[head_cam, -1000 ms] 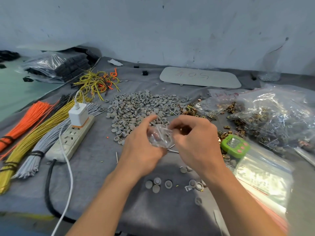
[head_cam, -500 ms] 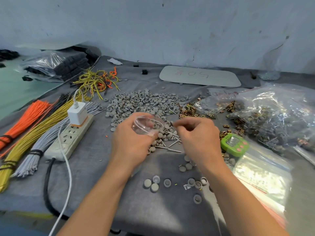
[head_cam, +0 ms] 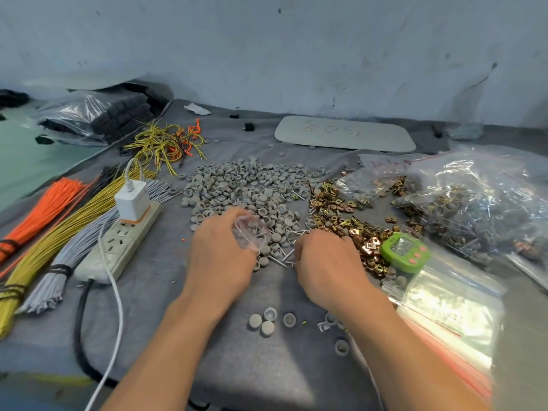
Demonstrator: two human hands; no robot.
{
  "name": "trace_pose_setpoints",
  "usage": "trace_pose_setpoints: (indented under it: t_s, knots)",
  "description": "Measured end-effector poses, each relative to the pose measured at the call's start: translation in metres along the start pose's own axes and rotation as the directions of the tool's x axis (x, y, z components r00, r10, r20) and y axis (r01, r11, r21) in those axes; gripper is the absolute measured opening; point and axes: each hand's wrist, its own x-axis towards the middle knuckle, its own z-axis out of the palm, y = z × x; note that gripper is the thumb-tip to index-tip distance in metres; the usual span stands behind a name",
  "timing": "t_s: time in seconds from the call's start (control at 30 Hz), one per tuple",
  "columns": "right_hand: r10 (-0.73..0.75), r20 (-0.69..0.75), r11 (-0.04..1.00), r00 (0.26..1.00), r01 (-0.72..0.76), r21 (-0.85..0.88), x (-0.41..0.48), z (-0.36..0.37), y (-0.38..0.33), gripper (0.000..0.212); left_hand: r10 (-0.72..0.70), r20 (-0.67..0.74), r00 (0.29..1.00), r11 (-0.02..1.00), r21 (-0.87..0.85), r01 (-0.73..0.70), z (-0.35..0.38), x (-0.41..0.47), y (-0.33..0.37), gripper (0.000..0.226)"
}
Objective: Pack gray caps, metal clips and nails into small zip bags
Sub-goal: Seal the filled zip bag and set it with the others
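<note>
My left hand (head_cam: 221, 256) holds a small clear zip bag (head_cam: 250, 232) with its mouth toward the pile of gray caps (head_cam: 246, 188). My right hand (head_cam: 326, 265) is down on the cloth with its fingers curled over the loose nails (head_cam: 286, 256) at the near edge of the caps; what the fingertips hold is hidden. Brass-coloured metal clips (head_cam: 347, 223) lie in a heap to the right of the caps. A few stray gray caps (head_cam: 267, 321) sit on the cloth between my forearms.
A green timer (head_cam: 404, 252) sits beside my right hand. Large bags of packed parts (head_cam: 480, 203) and a stack of zip bags (head_cam: 450, 310) fill the right side. A power strip with charger (head_cam: 124, 232) and wire bundles (head_cam: 59, 221) lie left.
Both hands have lowered from in front of me to the table. The left carried the bag toward the caps, and the right dropped onto the nails.
</note>
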Motion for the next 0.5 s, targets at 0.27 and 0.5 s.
trace_pose_setpoints:
  t_s: [0.27, 0.5]
  knots:
    - [0.159, -0.223, 0.912, 0.962, -0.057, 0.406, -0.002, -0.007, 0.012, 0.019, 0.034, 0.071, 0.997, 0.999, -0.014, -0.033, 0.005, -0.001, 0.001, 0.043]
    - [-0.11, -0.359, 0.792, 0.927, 0.3, 0.532, -0.009, -0.001, -0.006, 0.016, 0.193, 0.172, 0.966, 0.979, -0.098, -0.178, 0.011, -0.008, 0.014, 0.034]
